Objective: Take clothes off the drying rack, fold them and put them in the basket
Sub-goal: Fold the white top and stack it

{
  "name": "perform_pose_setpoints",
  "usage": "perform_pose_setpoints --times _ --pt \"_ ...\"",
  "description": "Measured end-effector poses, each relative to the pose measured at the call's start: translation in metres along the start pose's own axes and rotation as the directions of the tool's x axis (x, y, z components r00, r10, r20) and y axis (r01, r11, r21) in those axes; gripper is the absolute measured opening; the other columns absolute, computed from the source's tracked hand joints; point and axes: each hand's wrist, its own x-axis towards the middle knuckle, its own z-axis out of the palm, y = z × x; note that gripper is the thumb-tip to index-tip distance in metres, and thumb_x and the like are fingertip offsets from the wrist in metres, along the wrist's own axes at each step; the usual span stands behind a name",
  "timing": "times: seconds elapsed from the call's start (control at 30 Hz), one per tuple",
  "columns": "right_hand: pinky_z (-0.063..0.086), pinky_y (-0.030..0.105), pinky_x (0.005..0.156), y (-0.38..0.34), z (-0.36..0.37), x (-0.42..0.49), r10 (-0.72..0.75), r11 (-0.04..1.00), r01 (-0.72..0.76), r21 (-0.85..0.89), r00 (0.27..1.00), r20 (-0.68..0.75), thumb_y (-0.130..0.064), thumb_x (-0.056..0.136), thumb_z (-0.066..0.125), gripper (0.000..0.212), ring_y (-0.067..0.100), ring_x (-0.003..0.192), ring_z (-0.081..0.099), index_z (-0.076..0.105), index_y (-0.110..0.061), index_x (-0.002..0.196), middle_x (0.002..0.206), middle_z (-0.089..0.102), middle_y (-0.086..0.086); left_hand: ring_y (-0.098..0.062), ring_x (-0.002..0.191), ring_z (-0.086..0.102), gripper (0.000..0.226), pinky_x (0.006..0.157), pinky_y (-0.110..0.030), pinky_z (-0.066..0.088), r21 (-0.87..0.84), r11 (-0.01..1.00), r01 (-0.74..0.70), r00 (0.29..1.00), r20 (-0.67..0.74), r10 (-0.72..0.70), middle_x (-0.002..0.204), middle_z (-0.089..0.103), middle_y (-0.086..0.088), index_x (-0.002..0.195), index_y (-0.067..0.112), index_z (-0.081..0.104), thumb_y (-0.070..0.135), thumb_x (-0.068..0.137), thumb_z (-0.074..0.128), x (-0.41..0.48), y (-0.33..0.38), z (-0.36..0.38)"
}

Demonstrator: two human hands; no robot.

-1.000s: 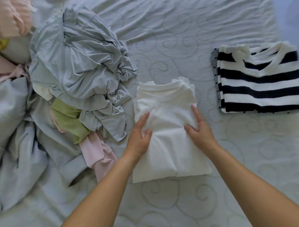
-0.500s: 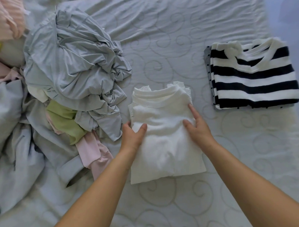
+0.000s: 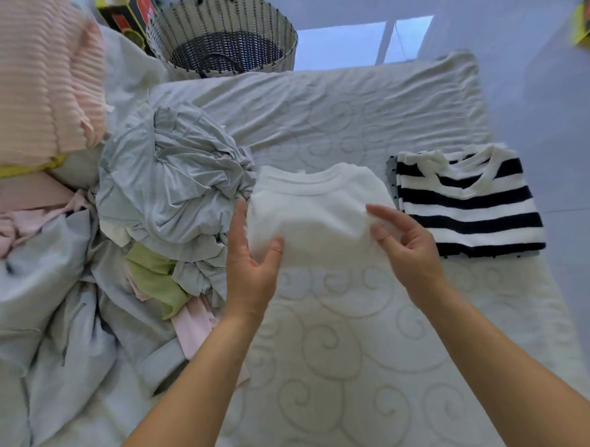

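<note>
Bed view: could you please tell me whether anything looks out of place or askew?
Nothing looks damaged or spilled. Only the grey heap stands out: crumpled and unfolded, left of the white shirt, while the striped sweater lies neatly folded.

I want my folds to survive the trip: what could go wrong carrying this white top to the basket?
The left hand and right hand hold the folded white top only near its front edge, so the far half may sag and unfold. The crumpled grey pile lies against its left side and could snag. The basket stands far off, a long reach.
</note>
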Motion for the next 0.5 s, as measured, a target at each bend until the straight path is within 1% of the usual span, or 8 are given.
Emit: perform_pose_setpoints --times 0.1,0.17,0.23,0.3,0.33,0.4,0.43,0.5 --pt "0.049 0.014 0.086 0.020 -0.006 -0.028 0.094 0.995 -0.094 -0.013 0.996 -0.007 -0.007 0.089 0.063 0.025 -0.001 0.097 0.064 0.073 -0.031 0.092 0.095 0.072 -0.014 0.000 0.135 0.035 0.070 0.110 -0.022 0.034 0.039 0.999 0.035 0.998 0.045 -0.036 0.147 0.036 0.017 0.138 0.048 0.030 0.023 0.082 0.064 -0.036 -0.027 -0.012" --pt "0.049 0.014 0.082 0.057 -0.012 -0.054 0.178 0.981 -0.179 -0.071 0.984 -0.016 -0.005 0.087 0.065 0.035 0.001 0.090 0.066 0.076 -0.037 0.078 0.088 0.073 -0.016 0.000 0.135 0.037 0.070 0.109 -0.019 0.033 0.121 0.983 0.137 0.985 0.087 -0.148 0.146 0.039 0.017 0.136 0.055 0.029 0.032 0.080 0.064 -0.069 -0.064 -0.018" --pt "0.048 0.011 0.078 0.096 -0.017 -0.082 0.280 0.944 -0.273 -0.185 0.960 0.012 -0.004 0.087 0.066 0.043 0.004 0.089 0.066 0.075 -0.044 0.074 0.086 0.072 -0.019 -0.003 0.134 0.038 0.071 0.107 -0.014 0.032 0.205 0.943 0.261 0.947 0.137 -0.292 0.140 0.038 0.027 0.133 0.060 0.026 0.031 0.081 0.063 -0.105 -0.101 -0.023" --pt "0.050 0.017 0.083 0.126 -0.022 -0.103 0.344 0.905 -0.319 -0.280 0.938 0.044 -0.005 0.087 0.067 0.042 0.006 0.094 0.065 0.074 -0.044 0.076 0.090 0.071 -0.020 -0.008 0.132 0.043 0.077 0.109 -0.023 0.035 0.209 0.901 0.379 0.903 0.129 -0.410 0.139 0.042 0.024 0.133 0.061 0.024 0.021 0.083 0.067 -0.129 -0.124 -0.025" --pt "0.051 0.025 0.089 0.136 -0.024 -0.109 0.362 0.892 -0.333 -0.305 0.931 0.043 -0.006 0.088 0.067 0.040 0.006 0.096 0.065 0.073 -0.044 0.078 0.093 0.071 -0.019 -0.011 0.129 0.048 0.081 0.108 -0.030 0.039 0.188 0.879 0.438 0.881 0.106 -0.461 0.138 0.048 0.016 0.134 0.058 0.024 0.017 0.083 0.070 -0.134 -0.128 -0.024" --pt "0.051 0.039 0.092 0.140 -0.023 -0.111 0.369 0.877 -0.344 -0.335 0.929 0.013 -0.014 0.088 0.067 0.030 0.008 0.100 0.064 0.070 -0.043 0.086 0.099 0.069 -0.018 -0.011 0.120 0.055 0.087 0.101 -0.032 0.045 0.141 0.850 0.508 0.854 0.048 -0.518 0.132 0.054 0.008 0.140 0.048 0.021 0.016 0.080 0.076 -0.130 -0.129 -0.021" --pt "0.051 0.041 0.091 0.137 -0.021 -0.109 0.360 0.874 -0.338 -0.349 0.933 -0.004 -0.020 0.088 0.068 0.026 0.010 0.101 0.063 0.067 -0.046 0.091 0.101 0.067 -0.019 -0.010 0.120 0.055 0.091 0.101 -0.031 0.045 0.135 0.854 0.502 0.860 0.030 -0.510 0.134 0.053 0.007 0.144 0.045 0.020 0.021 0.078 0.078 -0.124 -0.127 -0.018" --pt "0.051 0.037 0.088 0.124 -0.014 -0.100 0.352 0.863 -0.344 -0.369 0.935 -0.049 -0.031 0.087 0.067 0.034 0.012 0.101 0.061 0.055 -0.055 0.109 0.106 0.060 -0.020 -0.009 0.128 0.048 0.095 0.105 -0.033 0.041 0.173 0.876 0.450 0.889 0.007 -0.458 0.145 0.044 0.008 0.145 0.048 0.016 0.041 0.074 0.078 -0.107 -0.120 -0.013"
